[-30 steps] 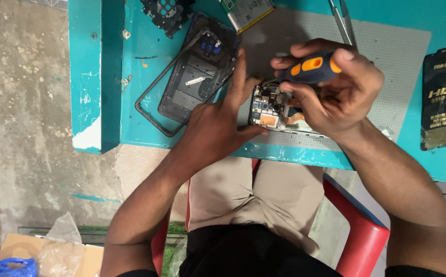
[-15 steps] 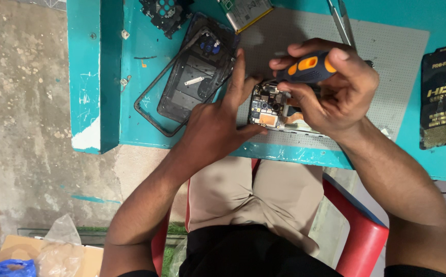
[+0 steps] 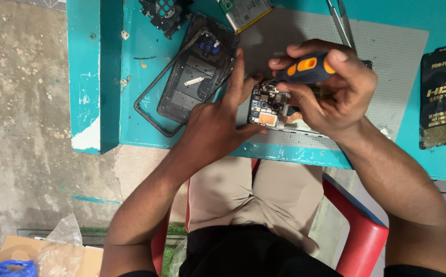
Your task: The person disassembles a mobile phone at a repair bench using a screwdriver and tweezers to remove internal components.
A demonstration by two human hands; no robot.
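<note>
An opened smartphone with its back cover off (image 3: pixel 270 109) lay flat near the front edge of the teal table, on the lower edge of a grey perforated work mat. Its exposed inside faced up, showing a dark circuit board with small metal shields, round camera modules and an orange rectangular patch toward the end nearest the left side of the view. Much of its far end was hidden. Above it, a short screwdriver with a dark blue handle and orange inlays (image 3: pixel 307 68) was held roughly level, tilted slightly, its tip hidden from view.
</note>
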